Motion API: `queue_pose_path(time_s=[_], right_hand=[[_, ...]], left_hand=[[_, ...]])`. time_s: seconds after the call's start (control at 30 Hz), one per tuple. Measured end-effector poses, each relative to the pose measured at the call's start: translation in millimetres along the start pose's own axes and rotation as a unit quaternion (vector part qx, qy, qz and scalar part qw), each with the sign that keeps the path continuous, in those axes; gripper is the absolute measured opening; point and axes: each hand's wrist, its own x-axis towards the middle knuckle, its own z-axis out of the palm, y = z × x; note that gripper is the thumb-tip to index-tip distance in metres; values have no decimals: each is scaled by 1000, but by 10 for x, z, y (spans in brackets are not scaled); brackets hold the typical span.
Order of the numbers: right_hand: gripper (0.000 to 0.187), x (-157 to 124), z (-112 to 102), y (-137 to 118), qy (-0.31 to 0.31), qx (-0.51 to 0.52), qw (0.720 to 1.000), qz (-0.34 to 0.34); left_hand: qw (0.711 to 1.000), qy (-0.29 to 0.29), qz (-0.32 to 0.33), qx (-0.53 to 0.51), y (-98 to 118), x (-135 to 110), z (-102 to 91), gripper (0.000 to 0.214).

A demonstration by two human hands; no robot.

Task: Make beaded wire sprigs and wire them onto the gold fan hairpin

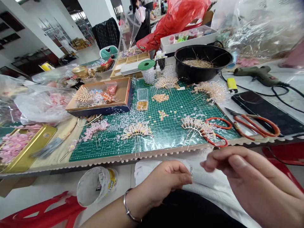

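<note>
Over my lap, in front of the table edge, my left hand [163, 182] is closed in a pinch. A tiny clear beaded piece [191, 170] shows at its fingertips; the rest is hidden by the fingers. My right hand [256, 183] hovers to the right of it, fingers loosely stretched and apart from the left hand, with nothing visible in it. Beaded hair combs lie along the near side of the green cutting mat [166, 133]: a pink one [96, 129], a pale yellow-pink one [137, 130] and another [198, 126] overlapping red-handled scissors [219, 122].
Loose clear beads [128, 122] are scattered on the mat. Behind stand a black basin [201, 71], a wire spool [147, 71] and an open box [99, 98]. At right lie orange-handled scissors [258, 125], a phone [268, 110] and a glue gun [256, 75]. A white bucket [91, 186] stands below.
</note>
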Motion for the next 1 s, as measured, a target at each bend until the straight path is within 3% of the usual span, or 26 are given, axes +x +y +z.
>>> queue_pose_path(time_s=[0.07,0.13,0.23,0.3,0.4,0.47,0.5,0.57,0.63,0.67,0.73,0.77,0.8,0.83,0.87,1.0], right_hand=[[17,14,-11,115,-6,-137,988,-65],[26,24,-13,190,-68,-219,961,-153],[39,39,10,189,-141,-252,921,-262],[39,59,31,130,-165,-246,913,-282],[36,95,26,21,-193,-189,929,-252],[24,105,-17,-26,-196,-124,956,-182],[16,104,-48,-36,-180,-76,972,-131],[24,97,-113,-30,-107,30,994,-16],[34,94,-159,-9,-40,89,992,77],[36,97,-166,0,-34,85,989,116],[42,113,-149,4,-91,42,976,192],[47,122,-127,0,-135,30,965,225],[51,130,-101,-5,-177,30,950,254],[56,136,-76,-8,-210,38,937,275],[60,139,-56,-7,-230,47,927,292],[60,130,-56,68,-259,81,907,321]], left_hand=[[996,-17,-14,-89,25,-8,-10,31],[991,-32,-19,-126,55,-9,-5,31],[993,-25,-24,-114,85,17,34,28],[997,-21,-25,-74,84,52,65,23],[998,-27,-27,56,34,126,76,26],[989,-33,-31,139,-10,173,53,30],[984,-33,-34,171,-21,185,38,28],[971,-26,-32,234,9,164,16,17],[931,4,64,359,127,67,24,8],[870,29,175,461,217,-4,44,10],[654,118,444,601,430,-155,112,12],[558,142,511,638,536,-216,154,18],[501,128,542,663,631,-257,197,22],[474,119,549,678,710,-274,236,20],[475,110,533,691,768,-268,268,19],[565,58,477,671,827,-115,296,28]])
